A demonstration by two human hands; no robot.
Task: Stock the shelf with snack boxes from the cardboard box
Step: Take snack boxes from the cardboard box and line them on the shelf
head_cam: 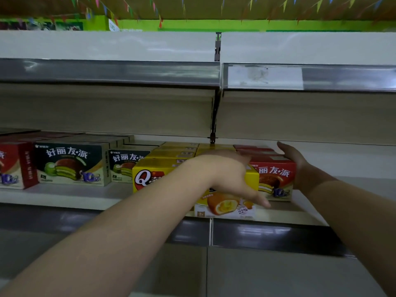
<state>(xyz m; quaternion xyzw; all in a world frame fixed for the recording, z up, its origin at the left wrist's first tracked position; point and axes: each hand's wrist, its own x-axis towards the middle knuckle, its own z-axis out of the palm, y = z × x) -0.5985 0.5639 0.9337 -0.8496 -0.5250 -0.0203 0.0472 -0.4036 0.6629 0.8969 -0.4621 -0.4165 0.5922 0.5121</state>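
1. Head view, only one camera. Shelf runs across the middle of the frame, and snack boxes stand on it in rows that go back toward the rear panel.
2. The yellow box stands at the front of its row, at about 6 o'clock from the frame centre. Its long axis goes left to right, along the shelf edge. Its picture face looks toward the person.
3. The left hand lies over the right end of the yellow box, with the palm on top and the thumb pointing down over the front face toward 5 o'clock. The fingers are mostly straight and spread, resting on the carton and not curled round it.
4. The red box stands just beside the yellow box, at 3 o'clock from it, and the two appear to touch.
5. The right hand is flat and relaxed against the right end of the red box, fingers pointing toward 11 o'clock along the row. It pinches nothing.
6. The red box lies between the two hands, so I judge the next move is to push it leftward and square it to the yellow row. The right hand is the nearer one.
7. Green boxes stand at 9 o'clock, well apart from both hands. The cardboard box is not in view.
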